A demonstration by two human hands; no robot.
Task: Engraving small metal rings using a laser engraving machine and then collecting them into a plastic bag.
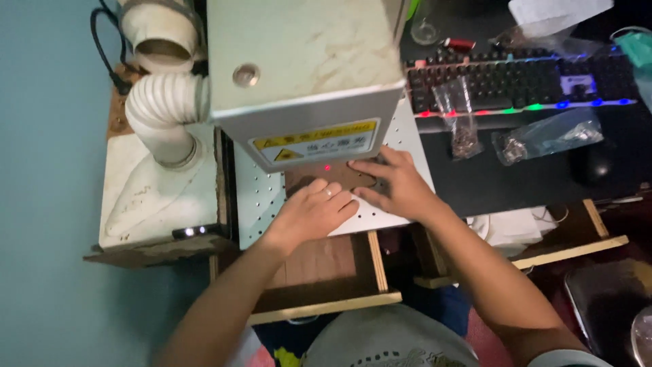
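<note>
Both hands steady a brown piece under the machine head

Under the grey machine head [305, 75], on the white perforated bed [261, 197], lies the brown piece [339, 175]; left hand [314, 211] and right hand [394, 185] press it flat-fingered, gripping nothing. Best kept flat, fingers away from the red dot [327, 167].

A rectangular yellow warning label [316, 141] with a black triangle at its left end is fixed to the front edge of the grey machine head, at 12 o'clock from the hands. Two small clear plastic bags [459, 115] are laid over the keyboard's front edge at 2 o'clock. A longer clear bag [549, 135] of small metal parts is laid at 3 o'clock from them.
</note>
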